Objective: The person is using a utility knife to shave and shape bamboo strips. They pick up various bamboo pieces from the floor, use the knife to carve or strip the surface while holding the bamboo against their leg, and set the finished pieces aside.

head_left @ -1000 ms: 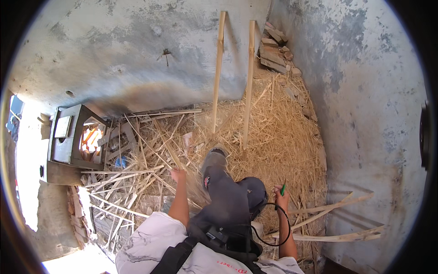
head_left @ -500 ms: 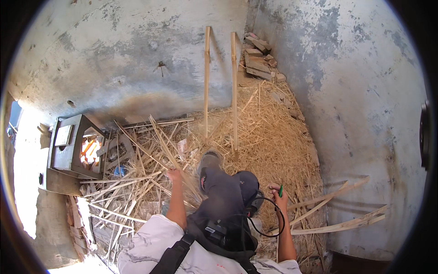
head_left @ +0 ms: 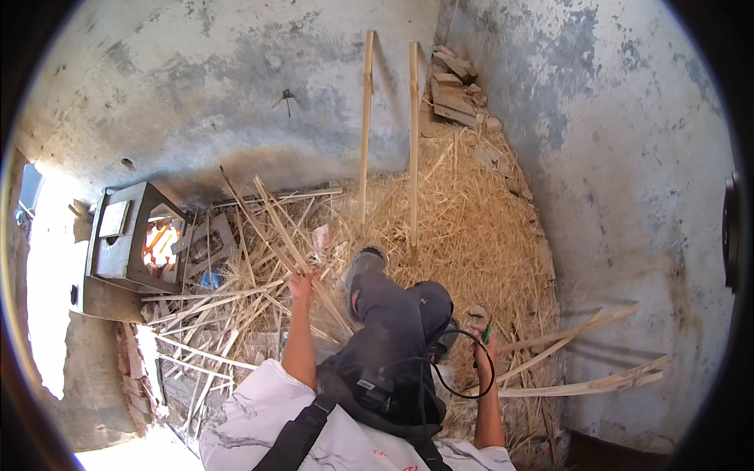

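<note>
My left hand [head_left: 300,284] is closed around a thin bamboo strip [head_left: 250,210], which slants up and away to the left, its far end dark. Close beside it, another pale bamboo strip [head_left: 276,216] leans the same way. On the other side of my bent legs, my right hand [head_left: 481,349] is closed on a tool with a green handle [head_left: 486,334]; its kind is too small to tell. A black cable [head_left: 448,396] loops from my waist past that hand. Straw-like shavings [head_left: 491,243] lie around my feet.
Two bamboo strips [head_left: 366,125] stand against the back wall. Bricks [head_left: 455,98] are piled in the corner. A dark wooden box [head_left: 126,231] with an open front stands at left, near scattered strips [head_left: 216,302]. Long strips [head_left: 585,386] reach toward the right wall.
My left hand has risen slightly, and the far end of its dark-tipped strip has lifted up and to the right. My right hand has turned a little and moved slightly lower.
</note>
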A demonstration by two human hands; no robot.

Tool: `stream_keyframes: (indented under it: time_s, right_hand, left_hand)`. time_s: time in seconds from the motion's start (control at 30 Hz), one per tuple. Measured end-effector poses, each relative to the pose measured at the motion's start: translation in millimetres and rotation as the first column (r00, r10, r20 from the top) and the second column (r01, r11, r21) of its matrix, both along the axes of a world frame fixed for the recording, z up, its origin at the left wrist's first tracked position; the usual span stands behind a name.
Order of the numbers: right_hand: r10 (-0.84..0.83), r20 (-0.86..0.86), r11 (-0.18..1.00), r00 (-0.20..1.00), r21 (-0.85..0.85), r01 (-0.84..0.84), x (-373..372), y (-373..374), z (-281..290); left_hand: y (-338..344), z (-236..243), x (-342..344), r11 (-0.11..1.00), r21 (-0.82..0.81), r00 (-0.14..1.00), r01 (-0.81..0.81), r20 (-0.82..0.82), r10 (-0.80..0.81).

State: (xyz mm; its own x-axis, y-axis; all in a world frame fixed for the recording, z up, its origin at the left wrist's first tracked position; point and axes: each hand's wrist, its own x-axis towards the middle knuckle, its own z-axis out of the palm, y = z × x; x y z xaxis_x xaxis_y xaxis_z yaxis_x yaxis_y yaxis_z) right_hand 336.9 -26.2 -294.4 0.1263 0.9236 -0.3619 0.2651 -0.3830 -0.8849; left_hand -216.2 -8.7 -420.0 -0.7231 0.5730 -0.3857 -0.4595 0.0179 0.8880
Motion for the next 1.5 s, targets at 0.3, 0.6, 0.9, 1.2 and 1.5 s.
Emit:
stream_keyframes:
  time_s: [0.3,0.6,0.9,1.2,1.5]
  right_hand:
    - [-0.009,0.053,1.0,0.999,-0.027,0.01,16.8,2.2,15.8]
    - [-0.05,-0.079,0.995,0.996,-0.088,0.043,-8.2,2.1,-7.0]
    - [0.032,-0.108,0.997,0.994,0.077,-0.023,-47.2,27.6,43.7]
    - [0.037,-0.155,0.981,0.987,0.193,-0.006,-33.8,36.8,96.0]
    - [0.032,-0.113,0.982,0.993,0.19,-0.01,-49.0,35.0,106.9]
  left_hand:
    - [40.8,35.2,-86.3,0.961,-0.211,0.908,-0.179,-0.412,0.079]
    - [45.2,262.7,-219.4,0.958,0.285,0.822,0.037,-0.554,0.133]
    - [-9.1,322.1,-166.1,0.975,0.062,0.701,0.215,-0.705,-0.11]
    - [-76.0,289.2,-134.2,0.946,-0.17,0.651,0.276,-0.691,-0.314]
    - [-103.2,278.2,-116.3,0.946,-0.227,0.69,0.229,-0.648,-0.323]
